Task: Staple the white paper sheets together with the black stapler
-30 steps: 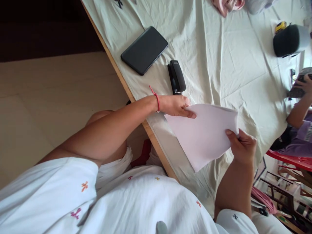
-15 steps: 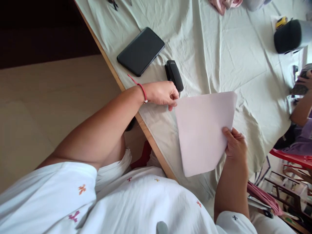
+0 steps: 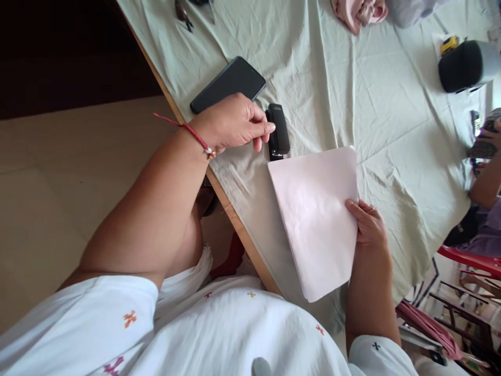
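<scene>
Several pale pinkish-white sheets of paper [image 3: 317, 219] are stacked together over the cloth. My right hand [image 3: 368, 222] grips their right edge, thumb on top and fingers beneath. My left hand [image 3: 238, 122], with a red string bracelet at the wrist, has its fingers curled and pressed together, and nothing shows in them. Its fingertips are right beside a black stapler [image 3: 279, 128]; whether they touch it I cannot tell. The stapler lies just beyond the upper left corner of the paper. A black smartphone [image 3: 227, 83] is partly hidden behind my left hand.
A pale green cloth [image 3: 313, 68] covers the table, whose wooden edge [image 3: 242, 230] runs diagonally near my body. Farther off are a pink cloth [image 3: 358, 13], a dark rounded speaker-like object [image 3: 462, 65] and a yellow item [image 3: 449, 44]. Another person's arm [image 3: 489, 169] shows at the right.
My left hand has left the paper's upper left corner and moved up and left, beside the stapler. The paper, held in my right hand, has shifted slightly left and tilted.
</scene>
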A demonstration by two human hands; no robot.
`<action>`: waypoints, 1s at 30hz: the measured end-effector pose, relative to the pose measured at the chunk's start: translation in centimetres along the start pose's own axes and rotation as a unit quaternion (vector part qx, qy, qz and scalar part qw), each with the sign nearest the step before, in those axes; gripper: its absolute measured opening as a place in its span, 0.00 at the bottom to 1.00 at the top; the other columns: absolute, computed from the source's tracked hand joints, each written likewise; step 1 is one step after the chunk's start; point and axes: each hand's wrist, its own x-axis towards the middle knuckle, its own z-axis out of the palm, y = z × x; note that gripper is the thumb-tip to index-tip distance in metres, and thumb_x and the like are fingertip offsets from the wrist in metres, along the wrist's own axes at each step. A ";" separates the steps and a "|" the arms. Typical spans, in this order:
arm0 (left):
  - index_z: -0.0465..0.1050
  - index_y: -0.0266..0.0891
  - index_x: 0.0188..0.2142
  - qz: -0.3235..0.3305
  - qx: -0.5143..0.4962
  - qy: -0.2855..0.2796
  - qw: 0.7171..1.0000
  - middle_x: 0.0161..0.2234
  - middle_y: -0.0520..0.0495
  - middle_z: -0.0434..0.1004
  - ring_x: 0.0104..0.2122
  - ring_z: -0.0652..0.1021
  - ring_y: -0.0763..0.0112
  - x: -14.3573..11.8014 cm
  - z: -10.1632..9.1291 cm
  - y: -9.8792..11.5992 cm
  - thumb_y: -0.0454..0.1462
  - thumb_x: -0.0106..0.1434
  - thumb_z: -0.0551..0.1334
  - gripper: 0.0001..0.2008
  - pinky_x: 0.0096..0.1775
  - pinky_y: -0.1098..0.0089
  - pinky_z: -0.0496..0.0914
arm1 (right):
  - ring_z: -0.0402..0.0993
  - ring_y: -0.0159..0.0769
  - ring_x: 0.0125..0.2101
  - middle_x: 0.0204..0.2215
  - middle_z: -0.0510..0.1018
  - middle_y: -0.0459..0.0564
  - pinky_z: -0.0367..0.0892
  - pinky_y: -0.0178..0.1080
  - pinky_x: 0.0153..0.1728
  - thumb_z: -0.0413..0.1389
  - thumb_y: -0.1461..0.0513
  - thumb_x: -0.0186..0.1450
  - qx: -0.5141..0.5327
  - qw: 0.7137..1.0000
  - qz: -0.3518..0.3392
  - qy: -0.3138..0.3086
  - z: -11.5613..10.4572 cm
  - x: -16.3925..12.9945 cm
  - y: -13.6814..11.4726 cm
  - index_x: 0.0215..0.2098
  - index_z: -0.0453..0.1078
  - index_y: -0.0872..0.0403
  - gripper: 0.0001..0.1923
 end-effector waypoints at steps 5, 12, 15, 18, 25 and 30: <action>0.79 0.38 0.30 -0.020 0.017 0.068 0.997 0.25 0.50 0.76 0.27 0.70 0.72 0.5 1.7 1.0 0.44 0.72 0.67 0.16 0.36 0.65 0.61 | 0.82 0.44 0.19 0.24 0.86 0.48 0.82 0.44 0.22 0.88 0.46 0.35 0.000 1.000 0.010 -0.001 1.0 0.3 -0.5 0.32 0.86 0.51 0.32; 0.74 0.40 0.27 0.022 0.037 0.079 0.996 0.22 0.52 0.65 0.34 0.71 0.66 2.1 2.6 0.1 0.47 0.68 0.71 0.18 0.39 0.64 0.60 | 0.84 0.45 0.22 0.24 0.86 0.47 0.84 0.45 0.26 0.87 0.45 0.38 0.003 1.000 -0.019 0.015 1.0 0.7 0.2 0.33 0.85 0.51 0.32; 0.75 0.40 0.28 0.017 0.045 0.058 0.997 0.21 0.53 0.61 0.35 0.70 0.65 2.3 2.5 -0.1 0.47 0.66 0.73 0.17 0.39 0.63 0.58 | 0.83 0.45 0.21 0.24 0.85 0.47 0.85 0.46 0.27 0.86 0.44 0.39 0.000 1.000 -0.020 0.014 0.8 0.6 0.5 0.34 0.85 0.51 0.32; 0.75 0.41 0.28 0.000 0.046 0.032 0.998 0.21 0.53 0.59 0.33 0.68 0.67 2.2 2.2 -0.3 0.50 0.66 0.74 0.19 0.37 0.62 0.56 | 0.83 0.44 0.21 0.23 0.85 0.47 0.85 0.46 0.26 0.87 0.44 0.38 0.002 1.000 -0.019 0.012 0.8 0.4 0.6 0.33 0.85 0.51 0.32; 0.76 0.41 0.27 -0.010 0.081 -0.005 0.997 0.21 0.55 0.53 0.32 0.66 0.67 2.6 2.0 -1.2 0.51 0.63 0.76 0.20 0.37 0.61 0.52 | 0.85 0.45 0.23 0.25 0.87 0.48 0.84 0.45 0.27 0.87 0.44 0.37 0.021 1.000 -0.018 0.016 1.2 0.3 0.7 0.33 0.84 0.51 0.33; 0.71 0.43 0.23 0.002 0.087 0.001 0.996 0.19 0.55 0.53 0.28 0.65 0.68 2.7 2.5 -1.7 0.51 0.64 0.74 0.22 0.36 0.60 0.51 | 0.82 0.42 0.21 0.25 0.86 0.48 0.77 0.40 0.21 0.86 0.43 0.39 0.024 0.999 -0.025 0.005 1.4 -0.3 1.1 0.33 0.84 0.51 0.33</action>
